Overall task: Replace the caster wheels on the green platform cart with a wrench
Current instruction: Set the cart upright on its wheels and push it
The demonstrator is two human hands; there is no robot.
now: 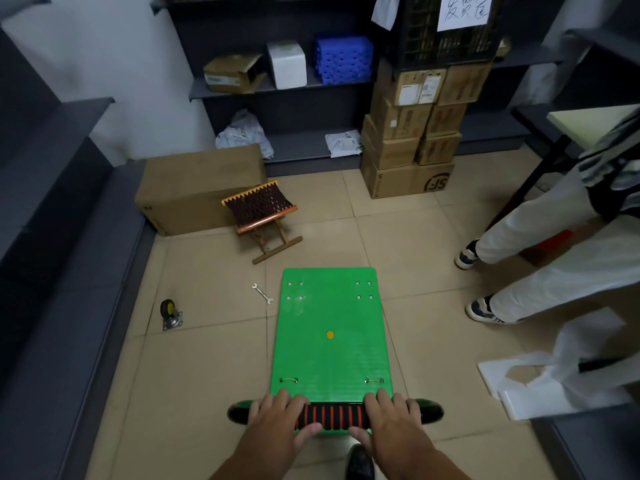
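left hand point(277, 415) and right hand point(389, 415) each grip the cart handle point(332, 416); opened cardboard box point(232, 72) on the shelf point(199, 92).

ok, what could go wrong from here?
1. The left hand and right hand grip the foam handle; swinging the green platform cart left could hit the wrench by its far corner.
2. The bystander's shoe stands near the cart's right edge and could get clipped.
3. The loose caster wheel is a trip hazard.

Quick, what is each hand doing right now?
Left hand: gripping the black-and-red striped foam handle of the green platform cart.
Right hand: gripping the same handle.
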